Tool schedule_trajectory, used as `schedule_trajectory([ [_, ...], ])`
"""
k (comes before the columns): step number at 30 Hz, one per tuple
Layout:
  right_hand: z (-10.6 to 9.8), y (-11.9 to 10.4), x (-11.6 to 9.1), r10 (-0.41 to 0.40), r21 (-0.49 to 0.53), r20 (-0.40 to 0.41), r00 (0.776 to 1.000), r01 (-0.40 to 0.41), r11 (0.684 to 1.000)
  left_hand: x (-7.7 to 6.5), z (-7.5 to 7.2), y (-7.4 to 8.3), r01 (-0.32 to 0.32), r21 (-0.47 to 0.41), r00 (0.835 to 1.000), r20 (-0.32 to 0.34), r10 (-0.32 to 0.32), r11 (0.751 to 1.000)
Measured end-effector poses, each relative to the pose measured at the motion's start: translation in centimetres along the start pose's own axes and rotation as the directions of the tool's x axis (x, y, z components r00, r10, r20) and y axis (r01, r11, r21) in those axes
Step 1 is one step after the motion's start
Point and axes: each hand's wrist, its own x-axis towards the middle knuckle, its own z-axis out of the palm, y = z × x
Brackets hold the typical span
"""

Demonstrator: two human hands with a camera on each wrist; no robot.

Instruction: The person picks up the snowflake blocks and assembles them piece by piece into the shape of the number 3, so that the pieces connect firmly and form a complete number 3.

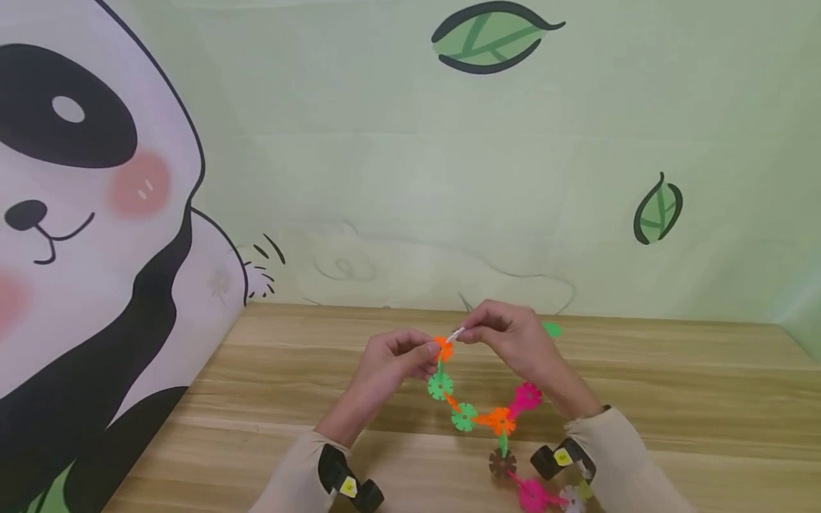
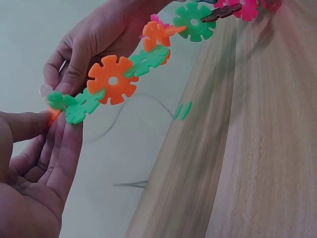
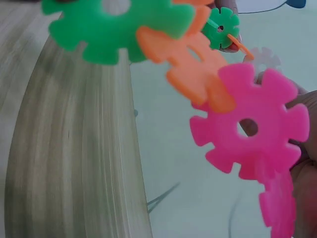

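A chain of plastic snowflake discs hangs in front of me over the table. My left hand [image 1: 394, 360] pinches the orange disc [image 1: 444, 349] at its upper end. My right hand [image 1: 509, 335] holds a whitish disc [image 1: 455, 334] between thumb and fingertips, its edge right at the orange disc. Below run a green disc [image 1: 440, 386], another green disc [image 1: 465, 417] and an orange disc [image 1: 502, 422], joined by edge-on pieces. From there one branch goes to a pink disc [image 1: 529, 396], another down to a brown disc [image 1: 503, 463] and a lower pink disc [image 1: 532, 494].
Loose green discs [image 1: 551, 330] lie at the table's back edge behind my right hand. The wooden table [image 1: 269, 385] meets a pale green backdrop [image 1: 385, 178] printed with a panda [image 1: 70, 192] and leaves. A whitish disc [image 1: 572, 499] shows near my right sleeve.
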Motion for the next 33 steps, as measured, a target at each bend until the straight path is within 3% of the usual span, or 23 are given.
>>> schedule_trajectory([
  [5,0.4,-0.2,0.0,-0.033,-0.005,-0.025,0.999,0.033,0.999,0.0,0.0,0.0,0.006,-0.003,1.0,-0.016,-0.006,1.0],
  [16,1.1,-0.3,-0.1,0.001,-0.024,-0.027,1.0,-0.001,1.0,0.1,0.0,-0.1,-0.006,0.002,1.0,-0.016,0.006,1.0],
  [27,0.3,-0.6,-0.1,-0.008,-0.134,0.063,0.998,0.017,0.991,0.0,-0.1,-0.2,-0.005,-0.004,1.0,0.024,0.005,1.0],
  [33,0.3,-0.6,0.0,0.018,-0.142,0.113,0.993,-0.002,0.99,0.0,0.1,0.1,0.014,0.003,0.998,0.054,-0.014,1.0],
])
